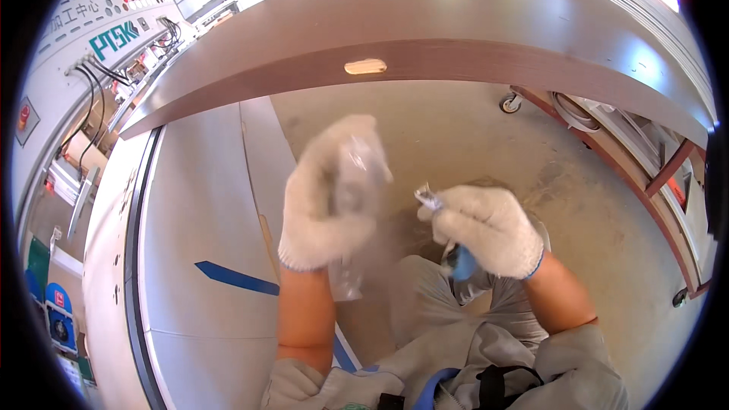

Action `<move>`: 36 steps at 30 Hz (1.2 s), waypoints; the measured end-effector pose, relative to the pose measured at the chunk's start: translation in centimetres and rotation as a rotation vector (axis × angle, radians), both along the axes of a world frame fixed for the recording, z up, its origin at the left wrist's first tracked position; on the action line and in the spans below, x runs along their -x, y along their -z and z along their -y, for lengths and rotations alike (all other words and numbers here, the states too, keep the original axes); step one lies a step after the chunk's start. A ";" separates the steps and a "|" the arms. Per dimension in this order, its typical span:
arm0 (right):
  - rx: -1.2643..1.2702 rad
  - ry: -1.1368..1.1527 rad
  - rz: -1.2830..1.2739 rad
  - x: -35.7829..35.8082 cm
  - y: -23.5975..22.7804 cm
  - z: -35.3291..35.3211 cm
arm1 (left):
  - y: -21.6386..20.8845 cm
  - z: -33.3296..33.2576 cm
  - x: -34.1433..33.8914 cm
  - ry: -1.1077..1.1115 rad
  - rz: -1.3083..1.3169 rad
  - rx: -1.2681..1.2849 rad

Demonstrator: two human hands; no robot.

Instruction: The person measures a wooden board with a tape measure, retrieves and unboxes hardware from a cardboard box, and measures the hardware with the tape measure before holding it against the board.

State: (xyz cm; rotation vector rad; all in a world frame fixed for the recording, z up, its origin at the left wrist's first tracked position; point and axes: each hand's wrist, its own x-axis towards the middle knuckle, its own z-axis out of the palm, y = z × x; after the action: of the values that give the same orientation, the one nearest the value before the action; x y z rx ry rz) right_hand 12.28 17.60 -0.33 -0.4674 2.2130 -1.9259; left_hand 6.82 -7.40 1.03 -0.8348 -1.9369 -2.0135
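Both my hands wear white knit gloves, in front of a dark brown board (304, 23) whose near edge has an oval slot of pale bare wood. My left hand (315, 205), a little blurred, is closed around a crinkled clear plastic bag (348, 277) that hangs below the palm. Just to its right, my right hand (490, 228) pinches a small shiny piece (427, 197) between thumb and forefinger; I cannot make out its exact kind. Something blue (462, 263) shows under those fingers, partly hidden by the hand.
A white machine panel (114, 30) with black cables and a red button stands on the left. Beside my left arm lies a pale grey surface (201, 205) with a blue pointed strip (235, 277). A wheeled rack (630, 159) stands under the board's right end.
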 end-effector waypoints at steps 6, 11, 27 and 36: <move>-0.506 -0.053 -0.738 3.6 -4.0 0.1 | -1.7 -1.3 -3.6 0.094 -0.308 0.429; -0.477 -0.176 -0.674 4.7 -6.5 -0.9 | -3.9 1.4 -4.2 -0.102 -0.215 0.519; -0.688 0.513 -1.103 3.1 -14.0 -1.1 | -10.8 2.6 0.7 -0.569 -0.567 1.039; -0.754 0.476 -1.061 3.3 -12.5 -0.3 | -14.6 1.6 1.5 -0.493 -0.201 1.009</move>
State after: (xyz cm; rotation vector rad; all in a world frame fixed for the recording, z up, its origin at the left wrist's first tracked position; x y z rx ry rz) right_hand 8.98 17.87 12.21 -1.0394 3.7123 -0.7704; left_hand 5.28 -8.96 15.63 -0.5779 -2.6502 -0.5898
